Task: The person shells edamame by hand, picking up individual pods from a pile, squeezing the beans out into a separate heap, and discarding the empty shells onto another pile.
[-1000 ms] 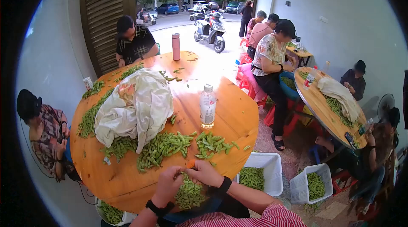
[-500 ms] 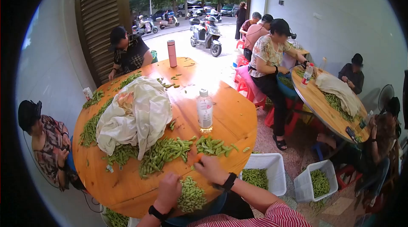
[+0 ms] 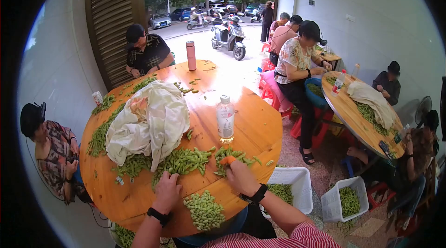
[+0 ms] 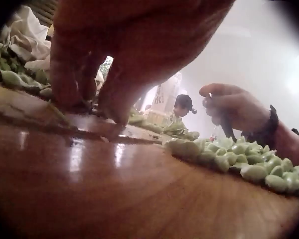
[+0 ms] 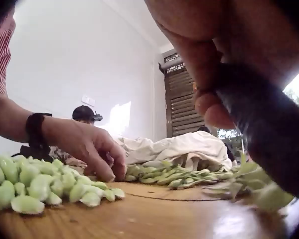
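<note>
In the head view my left hand [image 3: 167, 193] reaches to the near edge of the green bean pods [image 3: 186, 160]. Its fingertips point down at the table in the left wrist view, thumb and fingers slightly apart. My right hand [image 3: 241, 178] is over a smaller bunch of pods [image 3: 218, 170], with an orange piece [image 3: 228, 160] at its fingertips. A dark, rounded, tube-like thing [image 5: 261, 119] extends from this hand towards the pods in the right wrist view; I cannot tell whether it is gripped or worn. Shelled green beans [image 3: 204, 211] lie heaped between my wrists.
A clear bottle [image 3: 225, 120], a pink flask [image 3: 191, 55] and a bunched white cloth [image 3: 148, 125] stand or lie on the wooden table [image 3: 251, 127]. Below the near edge is a blue tub [image 3: 232, 225]. White baskets [image 3: 302, 187] are on the floor at right. Several people sit around.
Both hands have moved forward and apart from the shelled-bean heap, the left to the main pod pile, the right to the smaller bunch. Earlier they were together over the beans.
</note>
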Motion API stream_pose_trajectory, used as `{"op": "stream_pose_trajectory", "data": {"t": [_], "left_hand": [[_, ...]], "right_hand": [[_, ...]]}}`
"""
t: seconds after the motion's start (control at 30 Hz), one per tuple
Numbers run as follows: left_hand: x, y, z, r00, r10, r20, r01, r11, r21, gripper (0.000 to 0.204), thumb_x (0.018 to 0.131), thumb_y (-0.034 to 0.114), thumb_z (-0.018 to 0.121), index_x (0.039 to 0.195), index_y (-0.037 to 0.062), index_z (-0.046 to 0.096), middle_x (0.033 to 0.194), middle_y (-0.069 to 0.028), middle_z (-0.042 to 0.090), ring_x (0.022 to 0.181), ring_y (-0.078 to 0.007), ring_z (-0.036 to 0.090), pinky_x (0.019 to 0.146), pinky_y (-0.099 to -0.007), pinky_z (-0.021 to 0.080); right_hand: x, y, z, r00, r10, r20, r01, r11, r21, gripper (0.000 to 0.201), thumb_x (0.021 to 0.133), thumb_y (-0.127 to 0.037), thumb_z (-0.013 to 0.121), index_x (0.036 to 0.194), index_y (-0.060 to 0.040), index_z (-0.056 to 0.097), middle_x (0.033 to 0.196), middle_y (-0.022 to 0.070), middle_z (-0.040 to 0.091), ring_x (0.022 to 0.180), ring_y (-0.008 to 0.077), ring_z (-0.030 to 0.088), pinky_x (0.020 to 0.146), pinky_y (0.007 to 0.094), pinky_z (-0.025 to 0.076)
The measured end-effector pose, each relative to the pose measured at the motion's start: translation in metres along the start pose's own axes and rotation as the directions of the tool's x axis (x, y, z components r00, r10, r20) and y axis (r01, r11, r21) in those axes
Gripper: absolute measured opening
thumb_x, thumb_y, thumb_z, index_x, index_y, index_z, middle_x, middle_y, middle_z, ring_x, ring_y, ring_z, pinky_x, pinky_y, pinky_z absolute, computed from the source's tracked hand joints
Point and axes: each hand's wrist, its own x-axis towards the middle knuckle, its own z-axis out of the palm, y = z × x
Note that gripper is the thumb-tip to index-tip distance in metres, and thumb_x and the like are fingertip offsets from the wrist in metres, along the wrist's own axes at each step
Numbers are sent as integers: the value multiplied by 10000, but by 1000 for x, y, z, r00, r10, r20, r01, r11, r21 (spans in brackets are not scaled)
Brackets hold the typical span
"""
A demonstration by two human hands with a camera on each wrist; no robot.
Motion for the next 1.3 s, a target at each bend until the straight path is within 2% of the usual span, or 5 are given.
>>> {"op": "stream_pose_trajectory", "data": {"t": [0.47, 0.87, 1.07, 1.23, 1.3], "left_hand": [[-4, -17, 3, 993, -116, 18, 116, 993, 5, 274, 772, 92, 720, 995, 23, 576, 1027, -178, 535, 896, -403, 586, 744, -472, 495], [-11, -19, -3, 973, -226, 43, 219, 968, 126, 240, 809, 221, 731, 866, 38, 586, 871, -150, 630, 816, -368, 632, 700, -464, 503], [-10, -9, -12, 945, -280, -167, 261, 957, -129, 177, 810, 151, 708, 870, 28, 596, 844, -146, 637, 786, -359, 625, 678, -434, 492], [-16, 12, -10, 933, -360, 3, 263, 674, -690, 236, 854, 132, 696, 1015, 0, 584, 811, -78, 642, 662, -190, 601, 629, -303, 477], [-17, 28, -10, 897, -347, 275, 356, 196, -914, 218, 890, 119, 683, 1053, 5, 594, 824, -12, 633, 705, -83, 586, 634, -244, 475]], "right_hand": [[-11, 0, 6, 992, -10, 123, -58, 842, 537, 265, 936, 15, 526, 1197, -16, 556, 912, 39, 627, 855, 129, 588, 806, 262, 478], [-17, 8, 9, 984, 35, 176, -114, 880, 460, 234, 934, -4, 552, 1165, -17, 592, 866, 38, 636, 772, 105, 565, 706, 251, 471], [-16, -4, 7, 996, 51, 70, -75, 906, 417, 187, 931, -51, 571, 1096, -47, 658, 669, 39, 593, 600, 97, 528, 569, 259, 444], [-20, -16, 22, 992, 17, 122, -61, 930, 364, 204, 898, -93, 581, 1081, -40, 651, 651, 137, 613, 575, 223, 626, 558, 328, 476], [-23, -23, 26, 977, 15, 212, -104, 904, 415, 208, 896, -92, 573, 1076, -28, 653, 636, 134, 605, 563, 220, 620, 549, 336, 473]]}}
